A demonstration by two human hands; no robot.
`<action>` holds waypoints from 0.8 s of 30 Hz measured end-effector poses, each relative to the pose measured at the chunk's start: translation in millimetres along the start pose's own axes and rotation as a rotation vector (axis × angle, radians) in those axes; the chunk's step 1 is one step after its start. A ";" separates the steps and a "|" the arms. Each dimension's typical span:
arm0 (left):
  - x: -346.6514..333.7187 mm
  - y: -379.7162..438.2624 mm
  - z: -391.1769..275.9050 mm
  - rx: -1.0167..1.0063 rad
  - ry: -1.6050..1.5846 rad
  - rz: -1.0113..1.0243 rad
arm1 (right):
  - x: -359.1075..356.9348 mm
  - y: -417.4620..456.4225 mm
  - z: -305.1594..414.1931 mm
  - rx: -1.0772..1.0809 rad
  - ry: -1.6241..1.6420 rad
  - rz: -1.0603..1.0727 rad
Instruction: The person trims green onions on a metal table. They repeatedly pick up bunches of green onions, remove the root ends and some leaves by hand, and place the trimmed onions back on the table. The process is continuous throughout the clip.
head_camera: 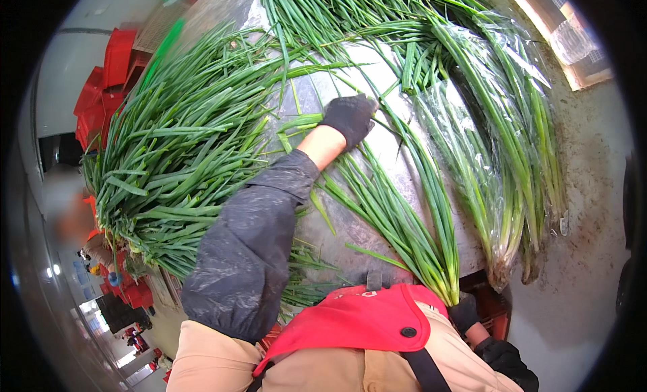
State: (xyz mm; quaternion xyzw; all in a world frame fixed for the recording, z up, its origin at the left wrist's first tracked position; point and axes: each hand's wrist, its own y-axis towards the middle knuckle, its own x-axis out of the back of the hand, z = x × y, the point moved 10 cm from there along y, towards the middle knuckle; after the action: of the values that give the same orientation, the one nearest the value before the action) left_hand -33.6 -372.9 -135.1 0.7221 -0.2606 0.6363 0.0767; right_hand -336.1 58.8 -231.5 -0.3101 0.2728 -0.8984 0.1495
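Observation:
My left hand [350, 120], in a black glove, is curled over the middle of the metal table [349, 230], closed around some green onion leaves [303, 121]. A loose bunch of green onions [399, 220] runs from below that hand to the table's near edge. At its pale base, my right hand [464, 313], also in a black glove, grips the stems; its fingers are partly hidden. A large heap of green onions [177, 149] lies to the left. Green onions in clear plastic bags [470, 159] lie on the right, their root ends past the table's edge.
More green onions [323, 13] cover the far side of the table. Red plastic crates [119, 58] are stacked beyond the left heap. A red crate [498, 321] stands low beside my right hand. Other people are at the far left, blurred. A lit frame [571, 63] is at the upper right.

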 end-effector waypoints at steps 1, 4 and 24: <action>-11.3 0.9 -1.9 -0.004 0.012 0.002 | 0.4 -1.2 1.4 0.006 0.042 -0.017; -28.2 10.8 16.4 0.044 0.045 -0.029 | 4.7 3.0 15.4 0.025 0.030 -0.011; 223.2 -137.5 11.4 0.027 -0.215 -0.449 | 59.8 39.4 133.2 0.106 -0.491 -0.176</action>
State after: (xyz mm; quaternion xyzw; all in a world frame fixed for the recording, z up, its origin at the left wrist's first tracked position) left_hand 53.8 -323.0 107.3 0.8263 -0.0917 0.5263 0.1784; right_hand -292.7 -52.1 -138.3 -0.5329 0.1531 -0.8189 0.1485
